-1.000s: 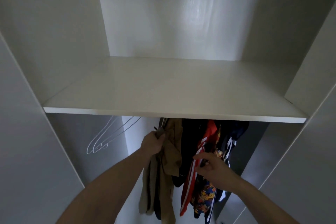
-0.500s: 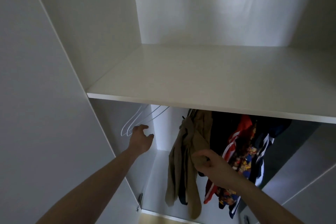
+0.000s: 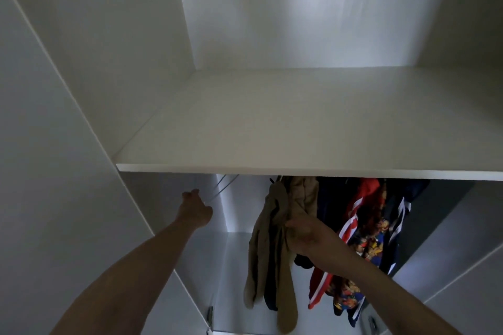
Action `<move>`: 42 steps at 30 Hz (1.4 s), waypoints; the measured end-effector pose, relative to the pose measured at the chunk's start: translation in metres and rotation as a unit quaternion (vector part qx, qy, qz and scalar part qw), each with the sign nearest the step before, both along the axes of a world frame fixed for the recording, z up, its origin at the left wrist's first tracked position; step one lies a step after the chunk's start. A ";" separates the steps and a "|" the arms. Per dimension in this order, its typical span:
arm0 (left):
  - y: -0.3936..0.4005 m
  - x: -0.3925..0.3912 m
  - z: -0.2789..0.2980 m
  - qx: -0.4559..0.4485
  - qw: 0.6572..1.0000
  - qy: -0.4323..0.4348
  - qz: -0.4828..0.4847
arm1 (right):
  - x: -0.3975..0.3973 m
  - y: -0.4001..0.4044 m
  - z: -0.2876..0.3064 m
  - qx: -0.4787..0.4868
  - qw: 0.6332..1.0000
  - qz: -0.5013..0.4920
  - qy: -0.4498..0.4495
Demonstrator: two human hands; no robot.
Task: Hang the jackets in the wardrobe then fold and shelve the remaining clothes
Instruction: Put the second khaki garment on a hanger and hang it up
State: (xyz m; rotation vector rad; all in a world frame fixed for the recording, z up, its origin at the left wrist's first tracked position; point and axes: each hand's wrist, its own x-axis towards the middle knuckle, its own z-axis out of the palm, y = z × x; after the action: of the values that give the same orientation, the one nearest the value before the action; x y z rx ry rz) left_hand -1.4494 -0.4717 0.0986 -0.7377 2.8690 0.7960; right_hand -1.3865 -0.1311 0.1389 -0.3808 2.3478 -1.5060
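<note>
Hands at the wardrobe rail, one reaching for spare hangers, one steadying hung clothes.

The left hand [image 3: 196, 209] curls round the thin white hangers [image 3: 223, 187] below the shelf [image 3: 272, 128], probably to free one for the next jacket, though the dim light blurs the grip. The right hand [image 3: 307, 234], fingers relaxed, touches the tan jacket [image 3: 277, 226] on the rail, seemingly holding it aside to keep room. Red and dark jackets [image 3: 364, 226] hang just beside it, to its right.

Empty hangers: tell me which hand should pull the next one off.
Left. The left hand is already at the empty hangers, probably fingering one; the right hand rests against the tan jacket, further away.
</note>
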 end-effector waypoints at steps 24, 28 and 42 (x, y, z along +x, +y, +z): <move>0.096 0.127 -0.042 0.218 0.966 0.141 -0.009 | 0.040 0.047 -0.025 -0.003 0.993 -0.073 -0.096; 0.120 0.204 -0.063 0.274 0.952 0.126 0.042 | 0.067 0.051 -0.050 -0.030 0.987 -0.083 -0.136; 0.172 0.300 -0.093 0.264 0.963 -0.051 -0.005 | 0.174 0.085 -0.106 -0.042 0.963 -0.129 -0.235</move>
State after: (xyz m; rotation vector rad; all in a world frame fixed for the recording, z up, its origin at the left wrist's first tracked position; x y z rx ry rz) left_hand -1.1497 -0.3000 0.0056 -0.6622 2.3911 1.3921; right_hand -1.2122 -0.0459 0.0325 0.2541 2.0124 -1.5973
